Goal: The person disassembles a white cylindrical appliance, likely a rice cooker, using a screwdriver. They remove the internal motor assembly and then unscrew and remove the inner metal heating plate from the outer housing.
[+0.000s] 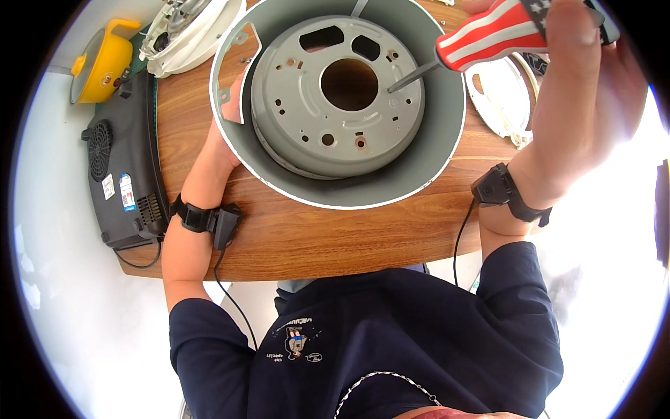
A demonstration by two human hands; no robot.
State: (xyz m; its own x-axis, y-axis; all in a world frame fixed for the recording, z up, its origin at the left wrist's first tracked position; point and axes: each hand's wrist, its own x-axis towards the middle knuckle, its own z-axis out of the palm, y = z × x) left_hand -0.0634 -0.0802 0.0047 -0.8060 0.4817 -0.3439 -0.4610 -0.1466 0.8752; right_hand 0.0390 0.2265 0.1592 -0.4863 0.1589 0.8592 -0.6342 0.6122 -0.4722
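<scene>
A deep round grey metal housing (444, 133) stands on the table in front of me. Inside it is a grey metal plate (293, 91) with a large central hole and several smaller holes and slots. My left hand (232, 106) holds the housing's left wall from outside; part of it shows through a cutout, its fingertips hidden. Up at the right, my right hand (576, 42) is closed round the red, white and dark handle of a screwdriver (492, 33). Its shaft slants down left over the rim, the tip at the plate just right of the central hole.
The wooden table (335, 241) carries a black appliance (125, 160) and a yellow pot (105, 66) at the left. White plastic parts lie behind, including a ring-shaped assembly (185, 42). A white oval part (499, 98) lies beyond the housing's right side. Cables hang from both wrist straps.
</scene>
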